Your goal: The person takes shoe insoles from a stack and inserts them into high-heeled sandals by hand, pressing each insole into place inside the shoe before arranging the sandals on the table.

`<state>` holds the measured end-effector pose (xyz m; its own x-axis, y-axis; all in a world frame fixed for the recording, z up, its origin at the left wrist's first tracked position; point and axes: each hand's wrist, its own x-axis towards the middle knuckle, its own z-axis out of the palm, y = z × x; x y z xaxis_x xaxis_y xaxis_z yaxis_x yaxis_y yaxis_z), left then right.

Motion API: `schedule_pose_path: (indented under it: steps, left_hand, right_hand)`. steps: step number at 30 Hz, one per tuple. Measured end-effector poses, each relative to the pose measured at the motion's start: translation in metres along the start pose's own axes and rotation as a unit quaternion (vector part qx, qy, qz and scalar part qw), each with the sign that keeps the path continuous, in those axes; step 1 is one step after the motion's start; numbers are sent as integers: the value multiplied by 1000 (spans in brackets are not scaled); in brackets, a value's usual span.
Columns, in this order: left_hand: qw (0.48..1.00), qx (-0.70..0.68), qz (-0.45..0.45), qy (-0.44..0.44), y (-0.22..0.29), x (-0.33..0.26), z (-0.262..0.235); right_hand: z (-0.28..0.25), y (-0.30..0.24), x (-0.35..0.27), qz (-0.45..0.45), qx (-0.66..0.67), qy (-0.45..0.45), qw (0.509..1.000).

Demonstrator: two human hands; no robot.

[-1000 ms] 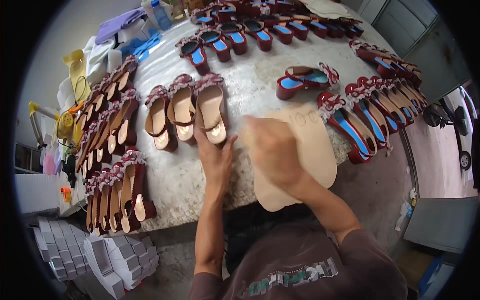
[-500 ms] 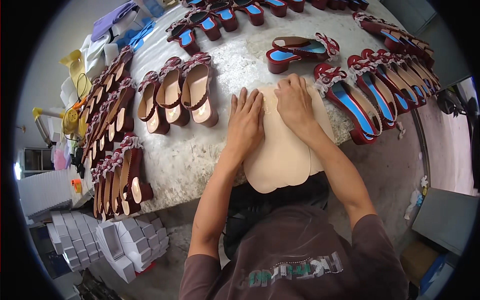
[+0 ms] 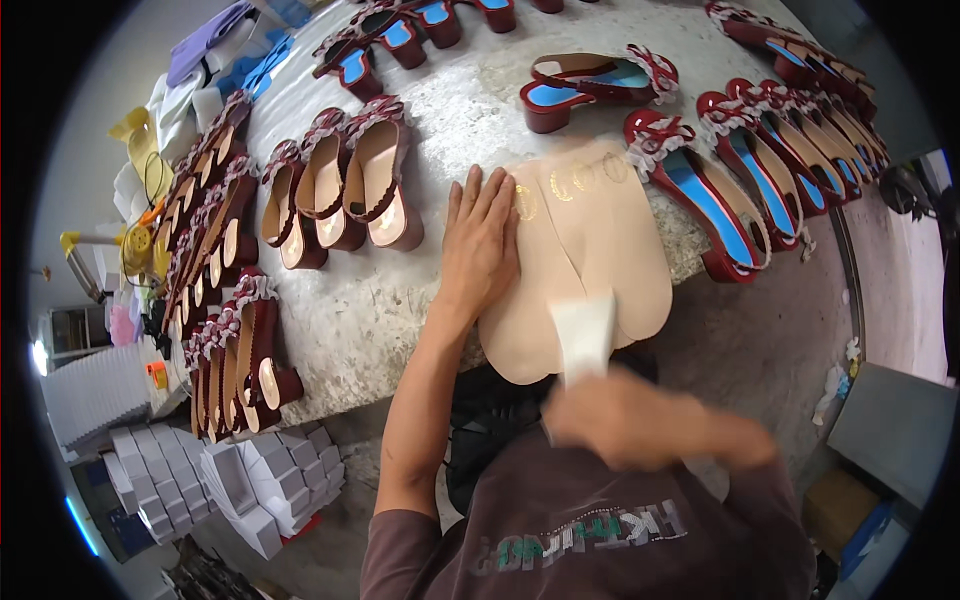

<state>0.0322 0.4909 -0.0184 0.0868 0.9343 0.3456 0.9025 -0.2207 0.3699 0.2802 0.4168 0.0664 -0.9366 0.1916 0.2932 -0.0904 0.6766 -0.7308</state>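
Several beige insoles lie fanned out at the front edge of the stone worktable. My left hand rests flat on the leftmost insole with its fingers spread. My right hand is blurred below the table edge, close to my chest, and grips a white strip that sticks up over the insoles. Three dark red heeled sandals with beige footbeds stand just left of my left hand.
Red heeled sandals with blue footbeds line the right side and the far edge. More red sandals run along the left edge. White boxes are stacked on the floor at lower left.
My right hand has left the insoles and pulled back toward my body, now holding a white strip. My left hand stays flat on the insoles.
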Motion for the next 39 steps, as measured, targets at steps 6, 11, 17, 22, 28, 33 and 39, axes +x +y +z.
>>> schedule_pose_path:
  steps: [6, 11, 17, 22, 28, 33, 39]
  left_hand:
    - [999, -42, 6, 24, 15, 12, 2]
    - [978, -175, 10, 116, 32, 110, 28]
    - [969, -198, -146, 16, -10, 154, 8]
    - [986, -105, -60, 111, 34, 44, -67]
    - [931, -296, -204, -58, -64, -133, -182]
    - [936, -220, -259, 90, -42, -160, -203]
    - [892, -418, -134, 109, 96, -168, -179]
  right_hand:
    - [-75, -69, -27, -276, 466, 82, 837]
    - [-49, -74, 7, -170, 716, 195, 649]
    - [-40, -58, 2, -86, 664, 143, 729]
    - [-39, -30, -28, -81, 281, 253, 922]
    - [-25, -49, 8, 173, 301, 470, 812]
    - [-19, -50, 41, 95, 389, 296, 867]
    - [21, -53, 118, 84, 92, -27, 992]
